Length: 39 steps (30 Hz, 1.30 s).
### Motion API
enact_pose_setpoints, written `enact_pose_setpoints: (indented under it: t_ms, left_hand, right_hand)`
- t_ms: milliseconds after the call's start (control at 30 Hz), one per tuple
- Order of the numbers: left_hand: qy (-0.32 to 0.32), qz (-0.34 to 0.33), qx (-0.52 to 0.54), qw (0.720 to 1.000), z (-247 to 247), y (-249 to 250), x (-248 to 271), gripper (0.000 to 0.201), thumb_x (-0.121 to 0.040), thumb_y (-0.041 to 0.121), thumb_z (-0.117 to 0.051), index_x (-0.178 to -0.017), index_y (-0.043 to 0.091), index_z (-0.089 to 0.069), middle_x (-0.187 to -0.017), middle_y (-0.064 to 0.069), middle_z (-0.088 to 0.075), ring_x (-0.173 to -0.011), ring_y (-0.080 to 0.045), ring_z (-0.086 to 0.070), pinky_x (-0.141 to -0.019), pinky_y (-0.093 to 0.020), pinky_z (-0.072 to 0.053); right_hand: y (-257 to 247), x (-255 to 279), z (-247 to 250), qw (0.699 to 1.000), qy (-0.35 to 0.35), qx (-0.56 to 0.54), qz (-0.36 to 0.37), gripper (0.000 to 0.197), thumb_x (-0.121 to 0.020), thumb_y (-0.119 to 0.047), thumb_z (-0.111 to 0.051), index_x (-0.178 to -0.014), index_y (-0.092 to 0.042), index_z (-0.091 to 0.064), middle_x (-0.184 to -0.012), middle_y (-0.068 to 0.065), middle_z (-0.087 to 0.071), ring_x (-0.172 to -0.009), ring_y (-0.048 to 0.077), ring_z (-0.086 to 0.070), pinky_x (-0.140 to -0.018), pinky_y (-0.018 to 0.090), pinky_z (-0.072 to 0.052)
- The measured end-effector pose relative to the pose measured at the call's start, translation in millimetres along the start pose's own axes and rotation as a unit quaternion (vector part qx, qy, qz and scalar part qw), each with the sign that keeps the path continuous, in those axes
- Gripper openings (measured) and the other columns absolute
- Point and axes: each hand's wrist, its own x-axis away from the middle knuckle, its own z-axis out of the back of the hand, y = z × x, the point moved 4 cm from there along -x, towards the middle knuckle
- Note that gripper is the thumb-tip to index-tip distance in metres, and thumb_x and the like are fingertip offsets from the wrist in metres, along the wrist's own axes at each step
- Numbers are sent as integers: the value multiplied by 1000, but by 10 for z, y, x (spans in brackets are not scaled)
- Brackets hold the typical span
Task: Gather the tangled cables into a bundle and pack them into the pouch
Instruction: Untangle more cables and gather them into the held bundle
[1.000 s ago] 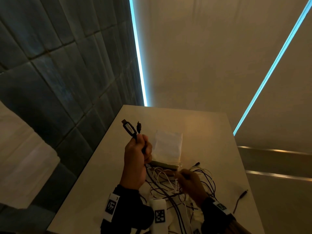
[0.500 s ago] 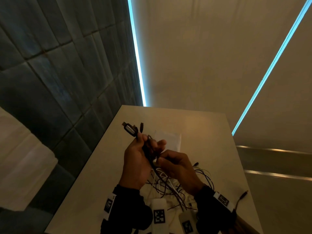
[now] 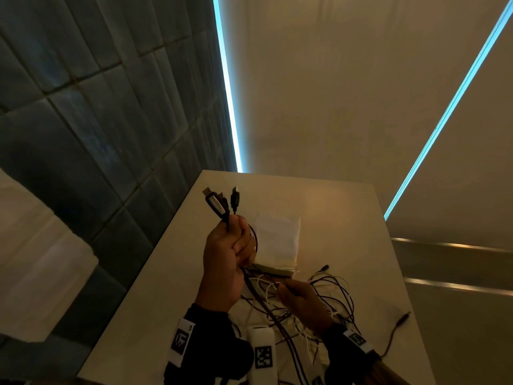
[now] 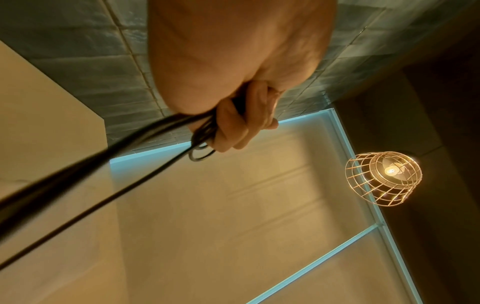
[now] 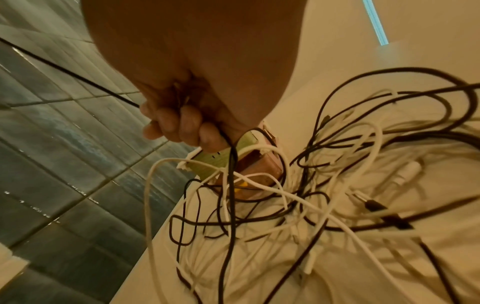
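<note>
My left hand (image 3: 227,254) is raised above the table and grips a bunch of black cables (image 4: 161,127); their USB plugs (image 3: 220,202) stick up out of the fist. The cables run down from it into a tangle of black and white cables (image 3: 302,304) on the table. My right hand (image 3: 298,298) is low over that tangle, fingers curled round a black cable (image 5: 231,164). The white fabric pouch (image 3: 277,240) lies flat on the table just beyond both hands, its near end (image 5: 233,160) partly under cables.
The pale table (image 3: 333,207) has its left edge (image 3: 155,254) close to a dark tiled wall (image 3: 83,120). A loose black plug and lead (image 3: 399,326) lie near the right edge. A wire-cage lamp (image 4: 383,178) hangs overhead.
My right hand has dropped from beside the left hand back down to the tangle on the table. The left hand stays raised with the plugs, slightly higher.
</note>
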Motion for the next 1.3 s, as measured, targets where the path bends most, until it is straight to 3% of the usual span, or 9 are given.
enact_pose_setpoints:
  t_ms: [167, 267, 367, 567, 700, 833, 900, 1033, 1300]
  left_hand:
    - [34, -27, -15, 999, 62, 97, -9, 33, -103, 24, -33, -77, 11, -48, -48, 6, -31, -38, -6, -21, -37, -20, -22]
    - [52, -33, -39, 997, 110, 111, 0, 32, -102, 25, -34, -78, 11, -48, -48, 5, -34, -39, -8, -21, -38, -21, -20]
    - [75, -25, -101, 992, 159, 87, 3, 31, -102, 28, -36, -80, 12, -50, -51, 1, -40, -40, -9, -24, -42, -24, -19]
    - [106, 20, -156, 982, 172, -80, 32, 31, -104, 25, -34, -81, 10, -48, -63, -7, -62, -45, -12, -38, -40, -20, -30]
    - [96, 37, -135, 986, 131, -79, 34, 32, -104, 30, -34, -85, 11, -51, -81, -8, -74, -65, -22, -60, -57, -31, -44]
    - [47, 43, 37, 997, 16, -25, 48, 32, -103, 29, -36, -80, 13, -51, -58, -2, -51, -62, -21, -60, -69, -36, -52]
    - [25, 30, 53, 998, -21, -10, 43, 32, -102, 29, -37, -79, 12, -49, -55, 1, -38, -51, -15, -48, -59, -30, -47]
    - [-2, 7, 16, 1000, 2, 6, 22, 32, -102, 28, -34, -78, 11, -47, -55, 3, -40, -42, -8, -24, -43, -22, -25]
    - [16, -26, 3, 1000, -2, 62, 36, 35, -103, 27, -32, -74, 12, -47, -50, 6, -32, -41, -8, -20, -40, -21, -21]
  right_hand:
    - [277, 25, 49, 998, 3, 63, -26, 33, -98, -8, -49, -67, -16, -57, -52, -13, -47, -50, -1, -38, -52, 18, -32]
    - [312, -14, 96, 994, 30, 94, -44, 30, -95, -16, -53, -66, -15, -59, -55, -8, -49, -50, 3, -41, -53, 26, -34]
    - [-114, -78, 123, 994, 67, 87, -12, 30, -86, -33, -60, -68, -8, -62, -60, 2, -54, -55, 12, -48, -55, 30, -38]
    - [-1229, -139, 9, 994, 45, -32, 92, 16, -92, -9, -61, -83, 3, -64, -56, -3, -50, -43, 10, -40, -43, 20, -34]
    - [-1515, -53, -135, 989, -16, -63, 134, 14, -90, 0, -60, -79, 8, -63, -53, -11, -54, -43, 0, -44, -45, 15, -36]
    - [-1339, -19, -222, 987, -65, -100, 109, 20, -90, -8, -61, -71, -8, -65, -52, -4, -48, -44, 8, -37, -47, 21, -30]
    - [-1168, -41, -209, 989, -59, -100, 94, 26, -91, -12, -59, -66, -14, -65, -53, -3, -46, -46, 8, -36, -47, 20, -30]
    - [-772, -54, -143, 995, -45, -49, 74, 30, -94, -17, -58, -65, -16, -63, -58, 7, -43, -51, 10, -36, -50, 21, -30]
    - [-240, -107, -96, 998, -7, 16, 61, 39, -96, -11, -54, -62, -30, -61, -56, -13, -49, -54, 0, -41, -56, 17, -36]
